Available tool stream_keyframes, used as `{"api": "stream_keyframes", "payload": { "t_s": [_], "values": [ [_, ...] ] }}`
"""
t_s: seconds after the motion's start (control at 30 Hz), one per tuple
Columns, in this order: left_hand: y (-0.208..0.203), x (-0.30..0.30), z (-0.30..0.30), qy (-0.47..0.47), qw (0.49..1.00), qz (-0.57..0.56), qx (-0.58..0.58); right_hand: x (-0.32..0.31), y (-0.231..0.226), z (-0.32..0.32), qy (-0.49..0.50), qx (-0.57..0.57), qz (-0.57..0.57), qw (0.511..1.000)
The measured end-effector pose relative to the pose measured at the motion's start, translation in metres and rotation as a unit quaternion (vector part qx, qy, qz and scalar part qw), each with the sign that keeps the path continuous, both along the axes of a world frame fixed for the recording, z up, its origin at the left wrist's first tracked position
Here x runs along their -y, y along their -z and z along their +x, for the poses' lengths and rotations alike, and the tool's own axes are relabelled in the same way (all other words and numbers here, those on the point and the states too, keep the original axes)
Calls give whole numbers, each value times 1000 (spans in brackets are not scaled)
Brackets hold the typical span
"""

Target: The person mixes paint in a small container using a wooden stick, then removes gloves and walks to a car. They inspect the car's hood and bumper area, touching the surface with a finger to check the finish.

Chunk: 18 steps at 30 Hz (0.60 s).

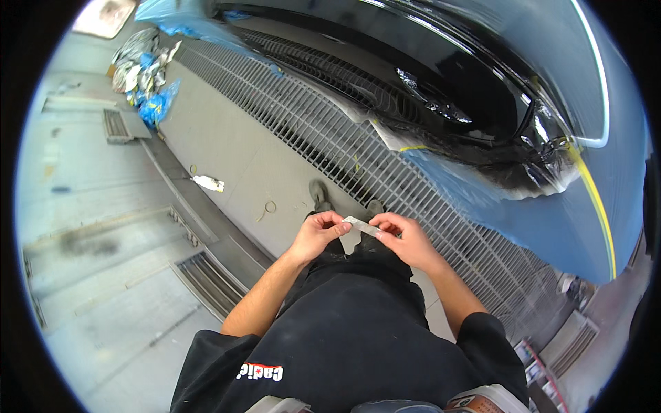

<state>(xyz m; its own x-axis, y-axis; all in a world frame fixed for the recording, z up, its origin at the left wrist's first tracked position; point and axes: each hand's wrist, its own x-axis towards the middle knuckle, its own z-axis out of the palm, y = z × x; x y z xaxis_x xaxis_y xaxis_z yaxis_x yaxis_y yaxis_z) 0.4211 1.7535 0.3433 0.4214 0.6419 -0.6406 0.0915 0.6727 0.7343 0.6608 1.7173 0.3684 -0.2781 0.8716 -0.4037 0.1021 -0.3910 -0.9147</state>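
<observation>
Between my two hands, in front of my body, is a short pale grey-white strip [362,226], stretched level and slightly tilted. My left hand [317,235] pinches its left end between thumb and fingers. The other end is held in a similar pinch by my right hand [407,241]. What the strip is made of is too small to tell. Beyond my hands curves a glossy black car body panel [447,65]. Blue masking film [468,203] borders its lower edge, with yellow tape [593,196] along the film at the right.
Metal floor grating [303,131] runs beneath the car. On the grey floor [227,124] lie a white bottle-like item [208,183] and a thin ring of tape [270,206]. Crumpled film and a blue bag [157,104] are heaped at the far left, near a pale wall [96,227].
</observation>
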Motion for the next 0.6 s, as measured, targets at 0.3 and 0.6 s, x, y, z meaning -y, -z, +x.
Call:
{"api": "stream_keyframes", "payload": {
  "t_s": [0.3,0.6],
  "values": [
    [60,-117,-36,39,998,-48,14,-28,32,-23,97,104,-33,989],
    [262,-72,-153,480,758,-94,-430,-25,51,0,195,323,19,926]
  ]
}}
